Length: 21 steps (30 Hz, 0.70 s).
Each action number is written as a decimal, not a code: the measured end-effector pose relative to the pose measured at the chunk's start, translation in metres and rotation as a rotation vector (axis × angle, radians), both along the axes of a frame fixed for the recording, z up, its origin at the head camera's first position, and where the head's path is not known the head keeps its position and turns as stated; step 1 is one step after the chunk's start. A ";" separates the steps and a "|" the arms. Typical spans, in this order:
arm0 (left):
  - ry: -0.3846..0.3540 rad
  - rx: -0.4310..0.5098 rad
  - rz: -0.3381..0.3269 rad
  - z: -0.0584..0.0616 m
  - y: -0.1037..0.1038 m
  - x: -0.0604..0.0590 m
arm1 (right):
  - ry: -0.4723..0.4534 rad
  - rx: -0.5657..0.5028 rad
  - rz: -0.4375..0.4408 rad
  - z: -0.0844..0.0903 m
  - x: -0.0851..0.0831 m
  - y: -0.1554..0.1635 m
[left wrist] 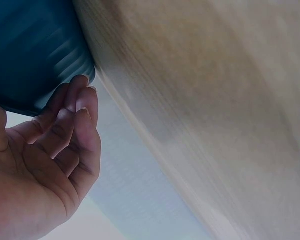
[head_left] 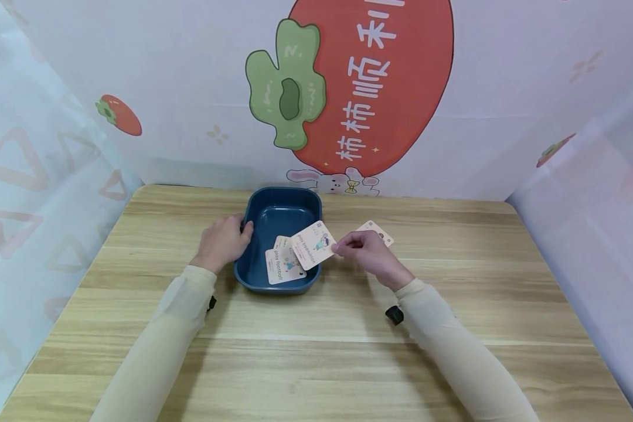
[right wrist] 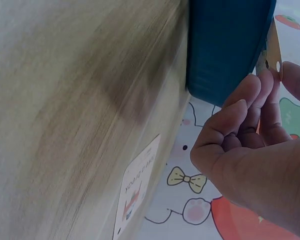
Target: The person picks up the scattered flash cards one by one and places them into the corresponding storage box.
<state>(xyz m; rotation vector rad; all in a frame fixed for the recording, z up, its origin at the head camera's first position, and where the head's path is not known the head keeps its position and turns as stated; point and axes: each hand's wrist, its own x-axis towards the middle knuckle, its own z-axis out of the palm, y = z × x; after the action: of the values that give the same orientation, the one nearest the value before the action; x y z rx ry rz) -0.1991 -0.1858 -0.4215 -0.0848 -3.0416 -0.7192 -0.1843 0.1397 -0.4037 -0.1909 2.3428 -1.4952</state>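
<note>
Where the pale cloth with triangle outlines (head_left: 13,158) hangs at the far left, it meets the edge of a wood-grained table (head_left: 316,363), and a person's cream left sleeve (head_left: 160,346) reaches in across the boards. At its end the left hand (head_left: 221,240) grips the left side of a dark blue tray (head_left: 282,217), thumb over the rim and the other fingers bent against the outer wall. Down in the tray, toward its near right corner, lies a card marked "play football" (head_left: 285,271), with another card (head_left: 281,241) partly showing from beneath. Just right of those, a "play badminton" card (head_left: 312,245) slants over the tray's right rim, overlapping the football card from where I stand; whether they touch I can't tell. The right hand (head_left: 370,252) pinches that card by its right edge between thumb and fingertips, the remaining fingers curled in. Partly hidden behind this hand, one more card (head_left: 384,234) lies on the table, right of the tray. Farther right come a small black object (head_left: 394,315) at the wrist and the cream right sleeve (head_left: 464,351), angling back toward the person.
</note>
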 end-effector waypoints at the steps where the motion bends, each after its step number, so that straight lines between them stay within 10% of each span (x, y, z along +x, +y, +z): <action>1: -0.002 0.002 0.000 0.000 0.000 0.000 | -0.002 0.003 0.003 -0.001 -0.001 -0.001; 21: -0.003 0.002 0.001 0.001 0.001 0.000 | 0.006 0.051 0.088 -0.009 0.000 -0.021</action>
<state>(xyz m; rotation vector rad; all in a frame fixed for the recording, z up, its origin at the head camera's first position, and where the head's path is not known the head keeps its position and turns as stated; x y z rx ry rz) -0.1987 -0.1850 -0.4205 -0.0827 -3.0434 -0.7227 -0.1845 0.1183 -0.4122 -0.2819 2.3424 -1.3941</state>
